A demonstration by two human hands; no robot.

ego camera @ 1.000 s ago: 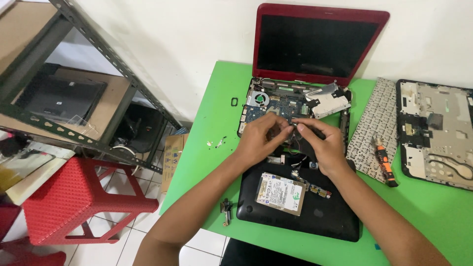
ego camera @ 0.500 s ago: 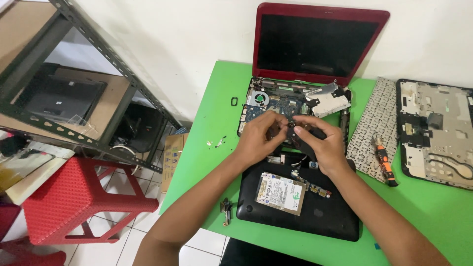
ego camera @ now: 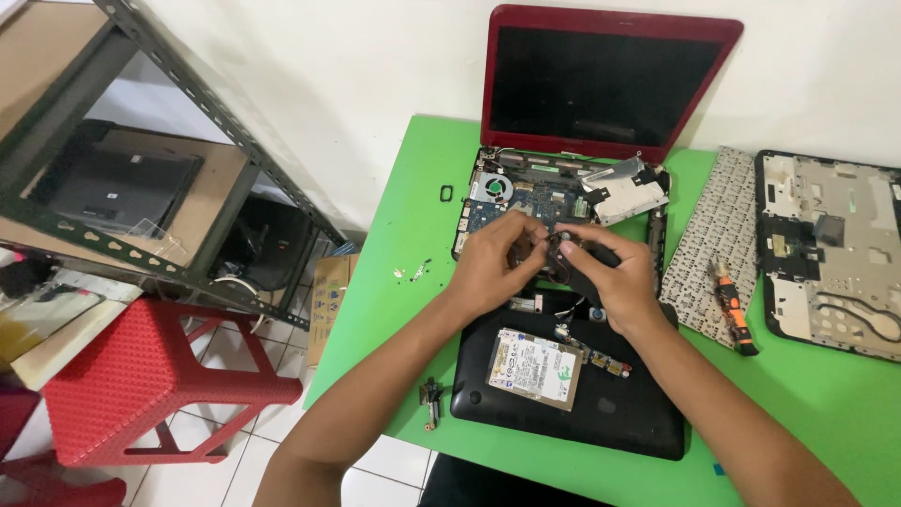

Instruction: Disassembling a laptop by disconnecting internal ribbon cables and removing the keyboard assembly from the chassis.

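Two bare hands meet over the opened base of a red laptop (ego camera: 563,202) that lies on a green counter (ego camera: 826,394), with its dark screen standing up against the white wall. The left hand (ego camera: 493,263) and the right hand (ego camera: 615,277) are close together, the fingertips almost touching, and both pinch a small dark part (ego camera: 561,252) that sits just above the exposed circuit board (ego camera: 507,192); each grip is closed on this part, but I cannot tell exactly what the part is. A round cooling fan (ego camera: 492,186) shows on the board, to the left of the hands. Near the person, a black bottom cover (ego camera: 601,413) lies flat, and a silver hard drive (ego camera: 535,368) with a white label rests on it, beside a small narrow board (ego camera: 601,359). To the right of the hands a loose grey keyboard (ego camera: 715,253) lies on the counter, and an orange and black screwdriver (ego camera: 732,305) lies partly on its lower edge. Further right is a black palm-rest frame (ego camera: 831,249), turned upside down. Some small screws (ego camera: 413,272) lie to the left of the laptop. Beside the counter, on the floor, stands a red plastic stool (ego camera: 141,376), next to a metal shelf (ego camera: 141,150).
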